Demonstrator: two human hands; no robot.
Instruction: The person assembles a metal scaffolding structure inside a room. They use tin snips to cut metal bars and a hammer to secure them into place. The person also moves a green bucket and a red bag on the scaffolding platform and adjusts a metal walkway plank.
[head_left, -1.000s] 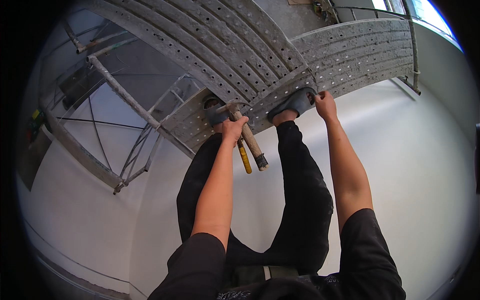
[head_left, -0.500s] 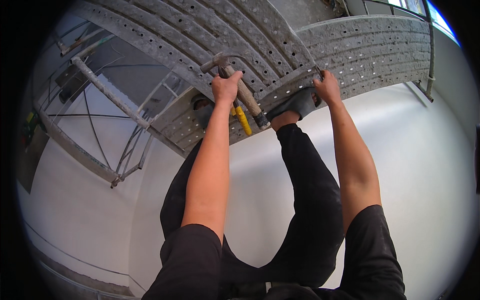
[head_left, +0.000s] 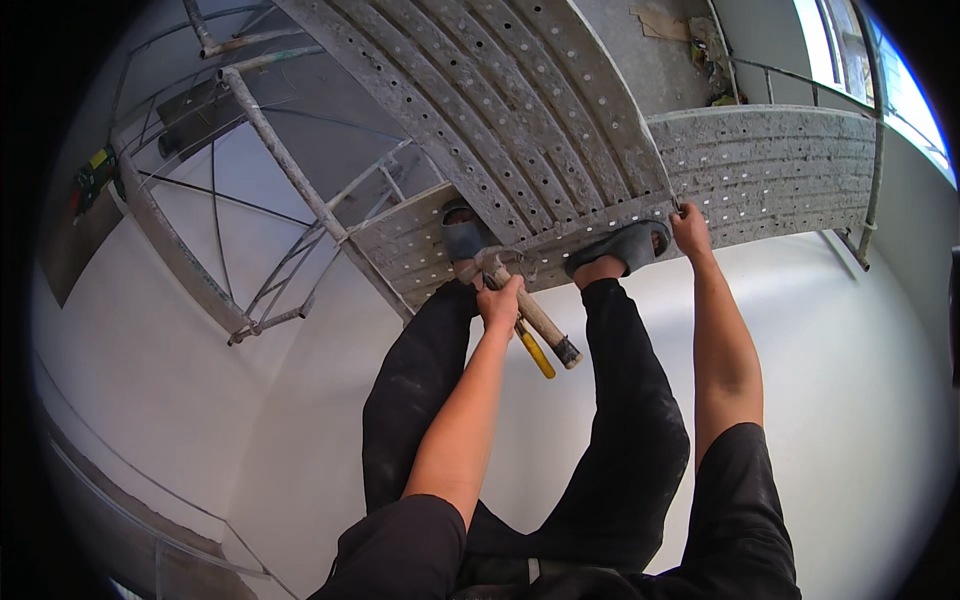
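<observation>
My left hand (head_left: 498, 305) is closed around a hammer with a wooden handle (head_left: 543, 322), its worn head near my left foot. The same hand holds a second tool with a yellow handle (head_left: 535, 352); its working end is hidden, so I cannot tell its kind. At the near right corner of a raised metal scaffold plank (head_left: 500, 95), my right hand (head_left: 690, 231) has its fingers closed on the edge. This grey, ribbed plank with punched holes overlaps the platform (head_left: 765, 165) under my feet.
My feet, in grey slip-on shoes (head_left: 622, 248), stand on the perforated platform beside its near edge. Scaffold tubes and braces (head_left: 285, 150) rise at the left. A white wall (head_left: 800, 350) lies beyond the platform edge. Debris (head_left: 708, 45) sits at the far right.
My left hand has drawn back toward my body with the hammer and yellow-handled tool, away from the plank. My right hand stays at the plank's corner. The whole view has shifted.
</observation>
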